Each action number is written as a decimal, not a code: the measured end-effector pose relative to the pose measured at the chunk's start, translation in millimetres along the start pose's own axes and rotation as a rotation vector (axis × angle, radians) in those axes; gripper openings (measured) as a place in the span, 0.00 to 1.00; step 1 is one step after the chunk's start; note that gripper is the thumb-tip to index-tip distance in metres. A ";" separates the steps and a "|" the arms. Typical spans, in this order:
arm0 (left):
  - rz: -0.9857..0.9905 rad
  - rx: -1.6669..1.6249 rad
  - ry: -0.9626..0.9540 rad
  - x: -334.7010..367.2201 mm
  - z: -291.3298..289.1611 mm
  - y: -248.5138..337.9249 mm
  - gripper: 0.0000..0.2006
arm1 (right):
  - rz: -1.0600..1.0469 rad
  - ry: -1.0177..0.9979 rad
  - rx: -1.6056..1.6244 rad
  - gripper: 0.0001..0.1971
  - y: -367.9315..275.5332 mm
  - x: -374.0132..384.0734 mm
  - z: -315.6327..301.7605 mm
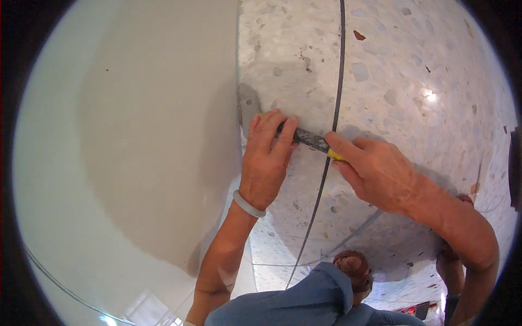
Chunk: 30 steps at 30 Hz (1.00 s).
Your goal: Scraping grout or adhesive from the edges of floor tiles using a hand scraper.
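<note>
A scraper with a black and yellow handle (311, 139) lies low over the speckled floor. Its grey metal head (249, 104), with a bolt in it, sits against the line where the floor meets the pale wall. My left hand (264, 163), with a pale bangle on its wrist, presses its fingers over the handle close to the head. At the yellow butt end, my right hand (378, 171) is closed round the handle. The left fingers cover part of the handle, and the blade's edge is hard to make out.
The smooth pale wall (141, 119) fills the left side. A dark strip (341, 65) runs through the terrazzo floor (402, 108). My sandalled foot (352, 266) is below my hands; a red and black object (421, 311) lies at lower right.
</note>
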<state>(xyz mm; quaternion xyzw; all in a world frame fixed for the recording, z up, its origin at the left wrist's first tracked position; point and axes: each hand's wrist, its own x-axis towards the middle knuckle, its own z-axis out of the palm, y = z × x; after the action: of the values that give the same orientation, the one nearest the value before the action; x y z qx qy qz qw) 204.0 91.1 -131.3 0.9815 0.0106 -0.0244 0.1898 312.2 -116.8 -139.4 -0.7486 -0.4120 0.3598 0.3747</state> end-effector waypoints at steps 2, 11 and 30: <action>-0.011 -0.021 0.009 1.8 -0.3 2.0 0.26 | -0.003 -0.003 -0.018 0.16 1.0 0.8 0.3; 0.029 -0.027 0.031 5.4 1.7 -3.1 0.22 | -0.019 0.003 -0.080 0.17 -0.5 1.0 0.8; 0.042 -0.023 0.085 8.8 3.9 -4.8 0.22 | 0.013 -0.002 -0.099 0.16 -3.5 3.4 -1.0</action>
<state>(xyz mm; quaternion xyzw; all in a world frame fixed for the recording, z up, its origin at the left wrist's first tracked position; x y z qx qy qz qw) 212.5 94.2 -137.1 0.9794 -0.0014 0.0214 0.2008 313.3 -112.7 -136.7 -0.7685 -0.4249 0.3420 0.3345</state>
